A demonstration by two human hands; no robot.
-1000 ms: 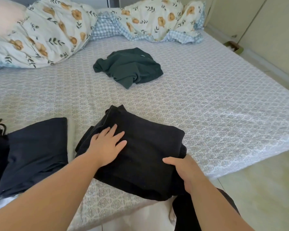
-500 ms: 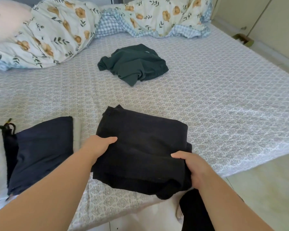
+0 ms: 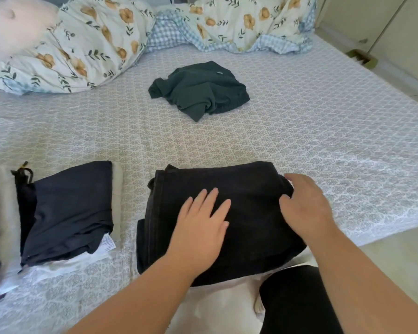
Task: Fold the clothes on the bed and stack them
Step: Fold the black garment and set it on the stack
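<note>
Black folded garment: thick cloth, lies at near bed edge in front of me, partly overhanging; prob. parked here for a last flatten before stacking.
Stack: dark navy folded garment on pale layers, just left of black one, not touching; I judge that's the pile's spot.
Unfolded: dark green crumpled garment mid-bed, well apart, untouched.
Bed: grey patterned sheet.
L hand: flat, fingers straight, pressing black cloth; grips nothing.
R hand: fingers loosely spread, resting at its right edge; no grip I can see.

You have let go of the folded black trousers: your left hand no longer grips their left edge but lies flat on top, and your right hand has opened over their far right corner.
</note>
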